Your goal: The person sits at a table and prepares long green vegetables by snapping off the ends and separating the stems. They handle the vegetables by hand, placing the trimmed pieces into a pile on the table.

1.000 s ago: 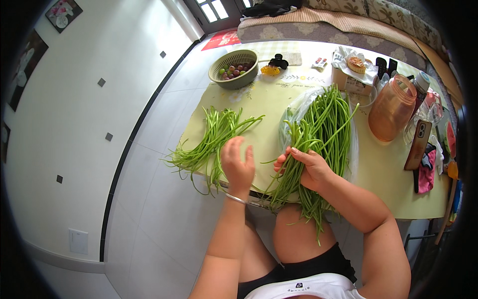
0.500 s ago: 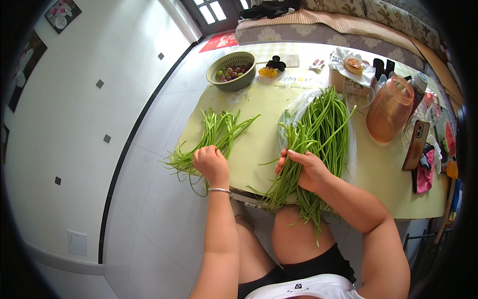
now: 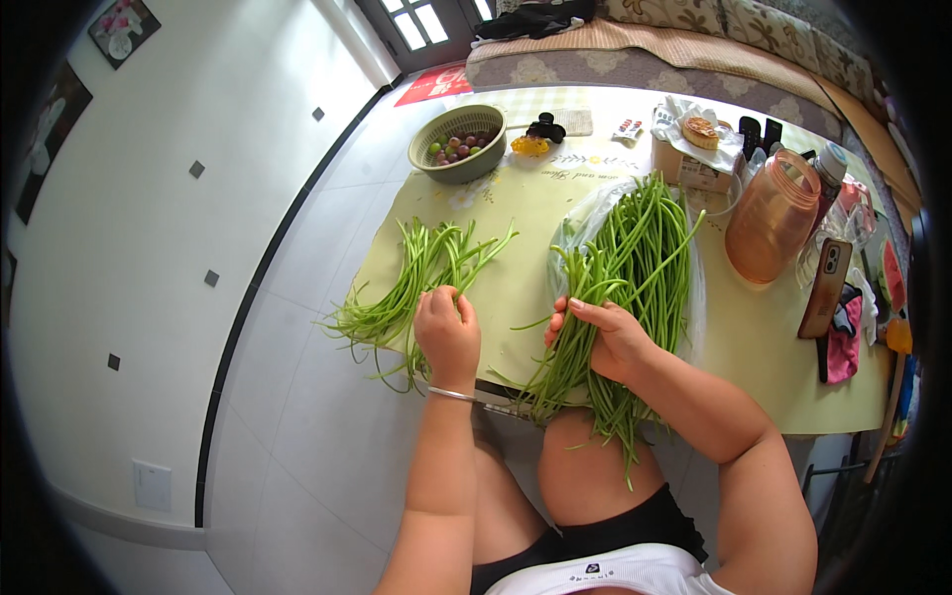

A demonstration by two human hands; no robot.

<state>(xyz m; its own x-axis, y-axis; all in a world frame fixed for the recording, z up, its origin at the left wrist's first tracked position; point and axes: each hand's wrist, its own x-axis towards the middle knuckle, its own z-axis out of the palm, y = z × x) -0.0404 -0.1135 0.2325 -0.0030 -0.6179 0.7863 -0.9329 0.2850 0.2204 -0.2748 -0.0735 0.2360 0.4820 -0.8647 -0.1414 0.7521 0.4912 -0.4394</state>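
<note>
A bunch of long green vegetable stems is gripped by my right hand, thumb lying across it. Their lower ends hang past the table edge over my knee. Beside and behind that hand lies a thick heap of the same stems on a clear plastic bag. My left hand, a bangle on its wrist, is closed at the right side of a smaller pile of stems. Its fingertips are turned away, so whatever they hold cannot be made out.
On the table stands a basket of grapes, near a hair clip. At the right are a box topped with a round pastry, an orange jug, a bottle and a phone.
My left hand has moved to the right, from over the smaller pile to its right side. My right hand and its bunch have barely moved.
</note>
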